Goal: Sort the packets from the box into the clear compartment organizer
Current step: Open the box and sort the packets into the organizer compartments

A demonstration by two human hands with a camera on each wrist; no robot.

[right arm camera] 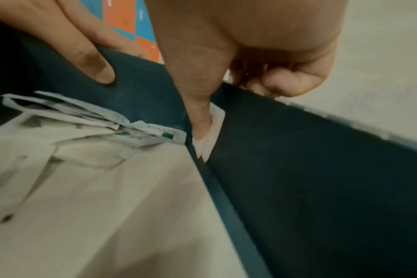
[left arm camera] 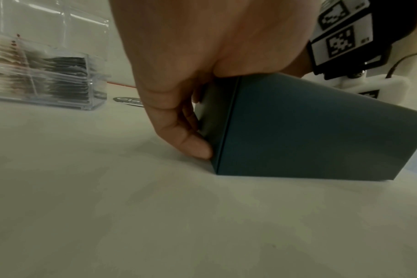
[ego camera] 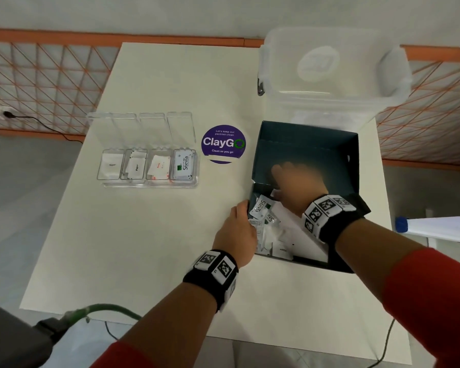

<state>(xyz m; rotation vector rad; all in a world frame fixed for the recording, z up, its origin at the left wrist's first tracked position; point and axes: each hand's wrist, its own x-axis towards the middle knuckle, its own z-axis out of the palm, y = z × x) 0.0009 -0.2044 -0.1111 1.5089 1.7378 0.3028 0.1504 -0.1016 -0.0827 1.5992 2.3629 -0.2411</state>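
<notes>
Pinching a white packet (right arm camera: 208, 129) in the box (ego camera: 307, 152) corner, the right hand (ego camera: 298, 184) risked dropping it; the left hand (ego camera: 237, 229) gripped the wall.

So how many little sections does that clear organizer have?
4, side by side in the clear organizer. Left to right: a white packet, a packet marked Pepper, a red-printed packet, and a Stevia packet. Each lid stands open.
</notes>
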